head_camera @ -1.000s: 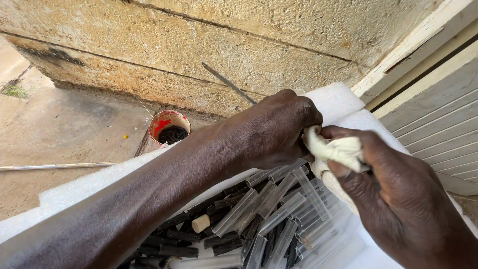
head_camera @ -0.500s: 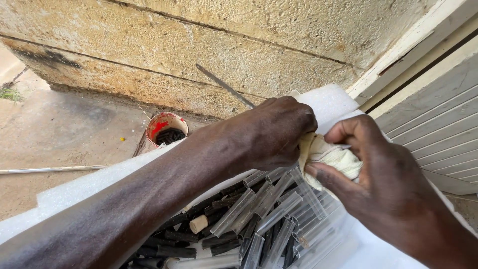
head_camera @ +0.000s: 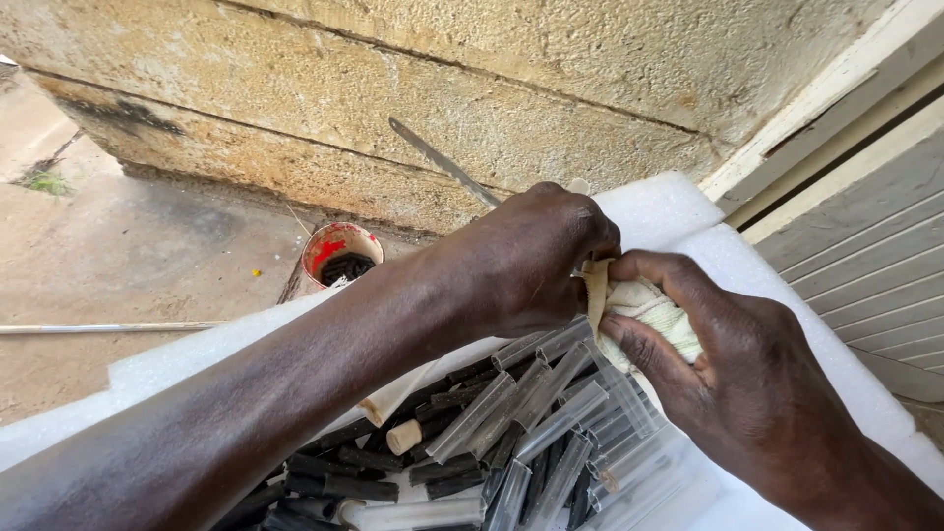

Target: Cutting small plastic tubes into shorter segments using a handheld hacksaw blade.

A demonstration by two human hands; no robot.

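Rough stone wall (head_camera: pixel 511 88) rises behind a white foam surface (head_camera: pixel 659 208). Both hands meet over a heap of clear tubes (head_camera: pixel 551 413): the left hand (head_camera: pixel 531 258) grips a thin metal blade (head_camera: pixel 438 159), the right hand (head_camera: pixel 728 354) pinches a pale cloth (head_camera: pixel 644 310) against it.

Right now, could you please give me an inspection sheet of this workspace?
Surface: white foam sheet, bare at its far corner.
Job's things: whitish cloth and thin metal blade sticking out past the left hand.
Clutter: clear plastic tubes, black pieces, a cork.
Grippers: left hand closed by the cloth; right hand pinches the cloth.
Cables: nothing seen.
Surroundings: rough stone wall, red-stained cup, metal rod on the ground.
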